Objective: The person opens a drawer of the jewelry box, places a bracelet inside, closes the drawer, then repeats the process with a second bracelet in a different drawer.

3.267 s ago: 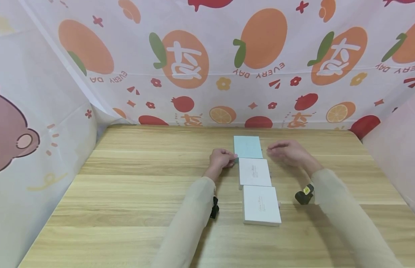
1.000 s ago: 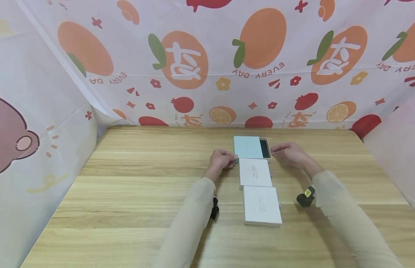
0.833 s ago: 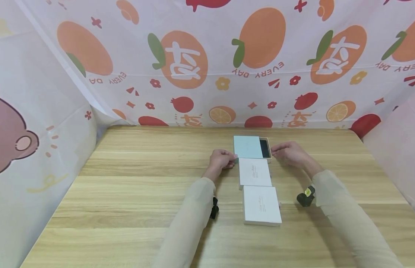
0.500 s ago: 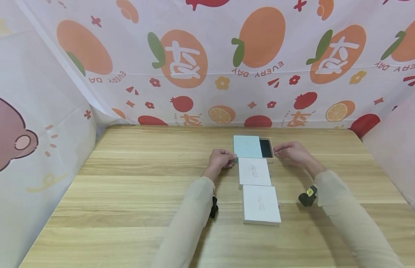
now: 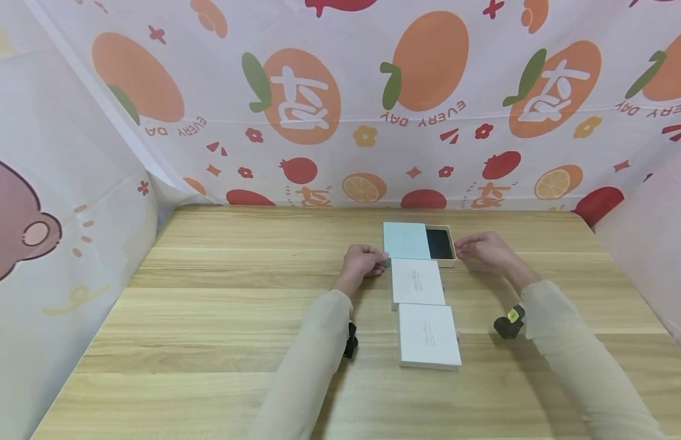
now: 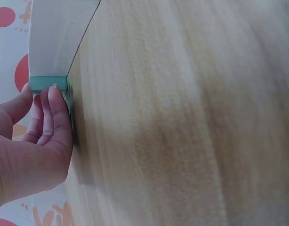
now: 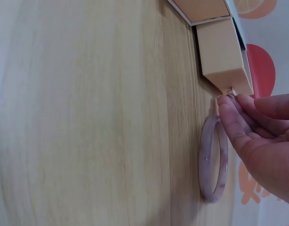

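Observation:
A light blue drawer box (image 5: 405, 241) lies at the back of a column of boxes. Its pale inner tray (image 7: 222, 49) sticks out to the right, with a black lining (image 5: 439, 243) showing inside. My left hand (image 5: 362, 261) holds the front-left corner of the blue sleeve between thumb and fingers; its green-blue end (image 6: 48, 83) shows in the left wrist view. With thumb and fingertips, my right hand (image 5: 486, 250) pinches the small pull tab (image 7: 231, 92) on the tray's end. A pale purple bangle (image 7: 212, 160) appears below that hand; what it rests on is unclear.
Two white boxes with printed lettering, a middle one (image 5: 417, 282) and a front one (image 5: 429, 335), lie in line before the blue box. The wooden table (image 5: 219, 330) meets a fruit-print cloth (image 5: 340, 165) at the back.
The blue box was closed at first, with my right hand apart from it. The tray has since slid out to the right with that hand. My left hand has stayed put.

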Tool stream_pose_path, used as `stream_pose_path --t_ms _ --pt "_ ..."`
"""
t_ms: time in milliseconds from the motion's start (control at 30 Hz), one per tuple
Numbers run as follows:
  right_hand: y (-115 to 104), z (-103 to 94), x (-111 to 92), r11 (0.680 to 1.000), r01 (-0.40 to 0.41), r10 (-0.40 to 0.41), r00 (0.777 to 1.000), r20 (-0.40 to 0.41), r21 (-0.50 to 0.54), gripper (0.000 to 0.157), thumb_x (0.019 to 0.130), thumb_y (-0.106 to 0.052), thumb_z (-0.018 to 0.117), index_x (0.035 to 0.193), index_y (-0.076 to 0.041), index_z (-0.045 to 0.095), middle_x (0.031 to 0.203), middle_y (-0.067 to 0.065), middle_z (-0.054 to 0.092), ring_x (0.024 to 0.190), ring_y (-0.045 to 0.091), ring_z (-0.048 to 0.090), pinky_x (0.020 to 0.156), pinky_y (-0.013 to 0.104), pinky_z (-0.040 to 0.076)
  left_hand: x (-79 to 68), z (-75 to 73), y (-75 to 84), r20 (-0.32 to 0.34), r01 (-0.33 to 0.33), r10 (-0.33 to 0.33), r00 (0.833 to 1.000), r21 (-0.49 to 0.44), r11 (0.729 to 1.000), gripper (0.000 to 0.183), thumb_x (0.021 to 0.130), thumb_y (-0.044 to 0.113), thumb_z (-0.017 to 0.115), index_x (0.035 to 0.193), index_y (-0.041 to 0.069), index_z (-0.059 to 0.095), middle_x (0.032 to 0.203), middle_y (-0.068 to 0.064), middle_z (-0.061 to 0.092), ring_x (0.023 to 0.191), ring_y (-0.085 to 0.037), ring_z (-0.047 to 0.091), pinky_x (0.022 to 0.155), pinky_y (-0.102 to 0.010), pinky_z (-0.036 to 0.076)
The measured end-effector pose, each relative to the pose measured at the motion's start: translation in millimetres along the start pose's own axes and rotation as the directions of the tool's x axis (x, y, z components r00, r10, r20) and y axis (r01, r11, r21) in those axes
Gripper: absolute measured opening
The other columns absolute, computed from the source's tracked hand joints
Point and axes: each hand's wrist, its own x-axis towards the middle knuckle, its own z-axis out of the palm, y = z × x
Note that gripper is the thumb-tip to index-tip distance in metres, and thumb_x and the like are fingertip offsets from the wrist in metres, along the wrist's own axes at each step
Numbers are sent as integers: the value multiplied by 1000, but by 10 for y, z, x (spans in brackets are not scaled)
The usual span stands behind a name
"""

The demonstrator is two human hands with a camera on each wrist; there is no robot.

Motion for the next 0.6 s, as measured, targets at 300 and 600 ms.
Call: stream_pose_path --t_ms 300,600 --pt "1 -59 -44 999 -31 31 999 -13 45 33 94 -1 43 121 18 45 111 28 57 91 18 61 90 39 47 5 1 4 -2 4 -4 1000 2 1000 14 83 7 68 89 -4 63 74 -8 59 59 -13 57 61 -23 55" --pt "-10 -103 -81 999 -40 38 998 -56 -36 33 93 -4 45 120 15 48 108 24 60 93 20 60 84 30 51 2 5 2 5 -2 3 1000 -13 1000 14 83 7 68 89 -4 62 75 -8 60 60 -14 57 62 -25 56"
